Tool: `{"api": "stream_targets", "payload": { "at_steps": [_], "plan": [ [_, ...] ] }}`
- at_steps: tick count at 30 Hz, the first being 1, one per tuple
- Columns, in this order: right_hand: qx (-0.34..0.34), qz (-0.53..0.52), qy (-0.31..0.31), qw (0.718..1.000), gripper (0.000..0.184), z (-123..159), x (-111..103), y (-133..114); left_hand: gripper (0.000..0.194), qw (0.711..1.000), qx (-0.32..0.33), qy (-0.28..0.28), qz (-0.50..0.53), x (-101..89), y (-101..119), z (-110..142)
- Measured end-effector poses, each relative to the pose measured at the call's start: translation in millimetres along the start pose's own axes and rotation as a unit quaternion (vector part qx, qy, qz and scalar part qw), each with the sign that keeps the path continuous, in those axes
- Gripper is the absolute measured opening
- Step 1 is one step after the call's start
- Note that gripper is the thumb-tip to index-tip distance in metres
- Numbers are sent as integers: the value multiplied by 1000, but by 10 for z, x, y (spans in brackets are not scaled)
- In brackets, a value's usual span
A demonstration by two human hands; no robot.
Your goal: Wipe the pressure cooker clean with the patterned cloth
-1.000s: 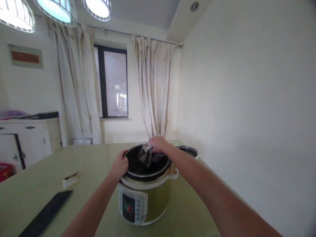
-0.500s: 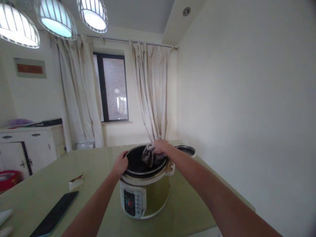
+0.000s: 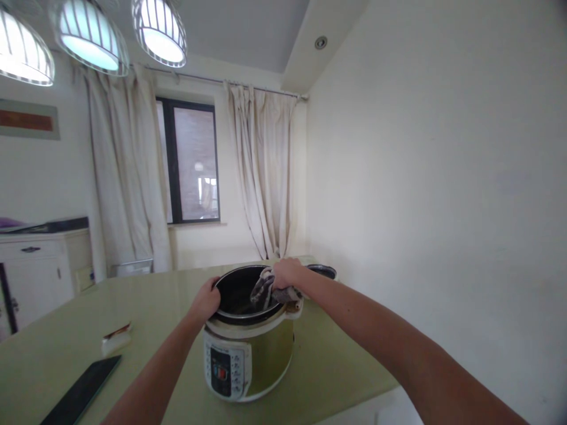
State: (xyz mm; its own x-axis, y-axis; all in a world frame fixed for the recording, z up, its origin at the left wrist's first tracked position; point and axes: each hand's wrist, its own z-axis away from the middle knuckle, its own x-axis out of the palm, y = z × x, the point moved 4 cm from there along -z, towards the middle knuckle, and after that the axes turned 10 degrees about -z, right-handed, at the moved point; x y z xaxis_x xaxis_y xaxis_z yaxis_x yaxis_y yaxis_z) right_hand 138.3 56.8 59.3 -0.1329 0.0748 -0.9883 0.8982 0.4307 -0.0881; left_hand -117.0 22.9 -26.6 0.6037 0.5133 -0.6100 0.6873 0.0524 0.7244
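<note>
An electric pressure cooker point(image 3: 268, 360) stands lidless on the green tabletop, its control panel facing me at the left front. Its dark inner pot point(image 3: 234, 295) shows at the top. My left hand point(image 3: 208, 301) grips the pot's rim on the left side, thumb over the edge. In my right hand point(image 3: 286, 274) is a bunched grey patterned cloth point(image 3: 264, 288), pressed at the right inner side and rim of the pot. Part of the cloth hangs down inside; the fingers of my right hand are partly hidden by it.
Behind my right forearm sits a round, dark-rimmed lid-like piece point(image 3: 323, 271), mostly covered. On the left of the table point(image 3: 168, 295) lie a dark flat slab point(image 3: 82, 389) and a small whitish item point(image 3: 116, 340). A wall point(image 3: 420, 236) runs along the right; a white cabinet point(image 3: 39, 265) stands far left.
My view has turned slightly right, so everything sits further left. My right hand and the cloth have shifted up toward the pot's right rim. The left hand keeps its hold on the rim.
</note>
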Motion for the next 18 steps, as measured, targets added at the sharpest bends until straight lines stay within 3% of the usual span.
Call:
{"api": "stream_targets", "payload": {
  "at_steps": [4, 8, 18],
  "plan": [
    [7, -4, -38, 999, 68, -149, -2, 62, 41, 1000, -1, 6, 2, 33, -52, -6],
    [21, -30, -30, 999, 76, -216, 50, 164, 43, 1000, -10, 14, 7, 79, -85, -11],
    [33, -54, -20, 998, 74, -194, 139, 243, 42, 1000, -10, 13, 14, 87, -37, 11]
  ]
}}
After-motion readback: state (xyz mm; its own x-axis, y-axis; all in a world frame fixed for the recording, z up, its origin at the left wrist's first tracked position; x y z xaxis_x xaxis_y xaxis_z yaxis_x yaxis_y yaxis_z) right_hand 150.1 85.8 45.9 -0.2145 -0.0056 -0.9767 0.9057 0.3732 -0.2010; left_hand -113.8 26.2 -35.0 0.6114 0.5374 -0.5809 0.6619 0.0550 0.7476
